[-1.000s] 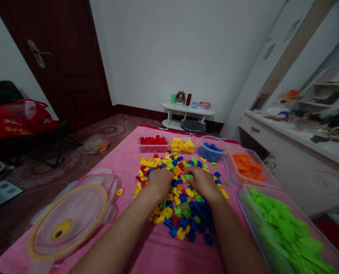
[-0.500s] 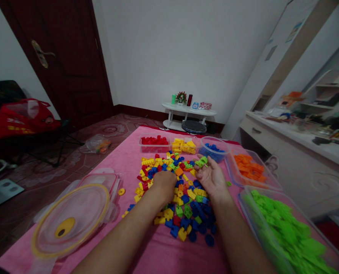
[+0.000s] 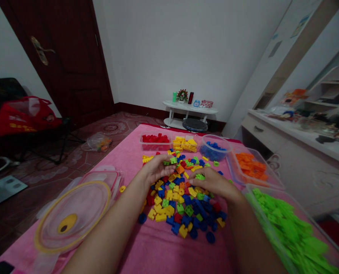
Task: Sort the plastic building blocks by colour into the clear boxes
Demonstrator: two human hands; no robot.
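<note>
A loose pile of toy building blocks (image 3: pixel 169 196) in yellow, blue, red, green and orange lies on the pink cloth. At the pile's far left side, my left hand (image 3: pixel 155 169) is turned palm inward, its thumb and fingers closed around a green building block (image 3: pixel 173 160). Across from it, my right hand (image 3: pixel 215 182) is palm down and low over the pile. Another green building block (image 3: pixel 199 177) shows between its thumb and fingers. The undersides of the right fingers are partly hidden.
Clear boxes hold red blocks (image 3: pixel 156 139), yellow blocks (image 3: pixel 184 144), orange blocks (image 3: pixel 250 167) and green blocks (image 3: pixel 292 228). A round tub (image 3: pixel 229 146) contains blue ones. Stacked lids (image 3: pixel 106 213) lie on the left of the pink-covered table (image 3: pixel 126 150).
My left hand has lifted from the pile and turned inward, with a green building block now showing in it. My right hand has turned from palm up to palm down and come lower, nearer me.
</note>
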